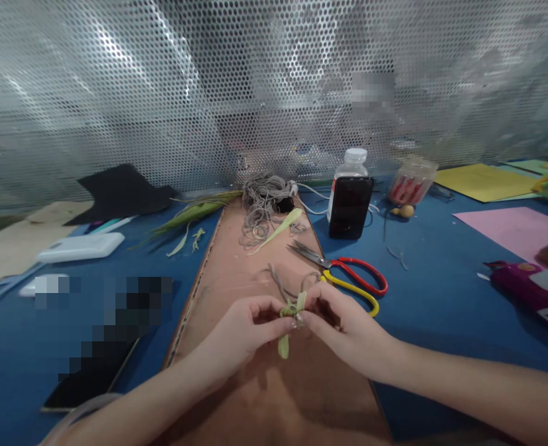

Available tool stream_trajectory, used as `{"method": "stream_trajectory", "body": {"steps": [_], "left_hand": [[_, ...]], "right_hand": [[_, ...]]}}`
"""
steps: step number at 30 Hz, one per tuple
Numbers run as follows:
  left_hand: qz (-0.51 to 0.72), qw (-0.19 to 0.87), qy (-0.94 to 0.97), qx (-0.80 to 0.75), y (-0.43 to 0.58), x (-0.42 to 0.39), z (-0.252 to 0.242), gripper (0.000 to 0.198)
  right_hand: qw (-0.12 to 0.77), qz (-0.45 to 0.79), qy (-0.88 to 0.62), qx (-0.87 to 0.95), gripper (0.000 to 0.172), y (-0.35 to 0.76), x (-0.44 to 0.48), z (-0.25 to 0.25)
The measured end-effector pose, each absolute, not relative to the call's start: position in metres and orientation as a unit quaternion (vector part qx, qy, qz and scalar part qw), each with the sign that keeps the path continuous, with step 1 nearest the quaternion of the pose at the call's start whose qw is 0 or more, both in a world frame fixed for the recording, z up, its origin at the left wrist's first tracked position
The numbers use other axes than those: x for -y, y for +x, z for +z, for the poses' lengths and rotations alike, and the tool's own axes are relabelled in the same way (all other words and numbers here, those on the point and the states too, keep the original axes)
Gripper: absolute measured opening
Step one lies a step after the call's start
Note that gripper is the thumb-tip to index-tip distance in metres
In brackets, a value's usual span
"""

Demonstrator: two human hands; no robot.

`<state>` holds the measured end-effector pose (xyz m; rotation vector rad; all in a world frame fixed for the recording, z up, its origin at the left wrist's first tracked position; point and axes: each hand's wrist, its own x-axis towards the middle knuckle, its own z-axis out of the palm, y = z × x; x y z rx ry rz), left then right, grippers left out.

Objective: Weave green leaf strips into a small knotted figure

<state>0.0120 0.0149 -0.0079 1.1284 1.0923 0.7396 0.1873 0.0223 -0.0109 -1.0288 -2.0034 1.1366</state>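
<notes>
My left hand [246, 325] and my right hand [341, 325] meet over a brown board [237, 260], fingers pinched together on a small piece of folded green leaf strip [291, 310]. A loose end of the strip hangs down between the hands. Thin grey string [281, 282] trails from the piece toward the back. Red and yellow scissors [348, 279] lie just beyond my right hand.
A tangle of grey string [262, 198] and green leaves [194, 214] lie at the board's far end. A white bottle [351, 167] with a black phone [349, 207] leaning on it stands on the blue table. Coloured paper sheets [511, 226], a purple tool [534, 291] sit right; a white case [81, 246] left.
</notes>
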Motion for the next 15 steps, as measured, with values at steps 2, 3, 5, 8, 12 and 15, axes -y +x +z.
{"method": "stream_trajectory", "body": {"steps": [2, 3, 5, 8, 12, 15], "left_hand": [[0.325, 0.647, 0.493, -0.482, 0.0108, -0.0155, -0.0091, 0.014], [0.323, 0.648, 0.492, -0.484, 0.0106, -0.0159, -0.0094, 0.016], [0.316, 0.646, 0.491, -0.492, 0.0107, -0.0167, -0.0095, 0.018], [0.313, 0.642, 0.494, -0.495, 0.0120, -0.0172, -0.0086, 0.020], [0.324, 0.640, 0.493, -0.493, 0.0138, -0.0157, -0.0058, 0.016], [0.329, 0.636, 0.498, -0.488, 0.0139, -0.0144, -0.0045, 0.014]], "right_hand": [[0.293, 0.444, -0.389, 0.752, 0.007, 0.1860, -0.0248, -0.0098], [0.286, 0.446, -0.389, 0.754, 0.008, 0.1858, -0.0256, -0.0090], [0.275, 0.430, -0.396, 0.764, 0.009, 0.1859, -0.0262, -0.0070], [0.259, 0.399, -0.412, 0.777, 0.014, 0.1867, -0.0255, -0.0048], [0.265, 0.389, -0.415, 0.778, 0.015, 0.1869, -0.0249, -0.0058], [0.290, 0.405, -0.403, 0.768, 0.012, 0.1864, -0.0249, -0.0087]]}}
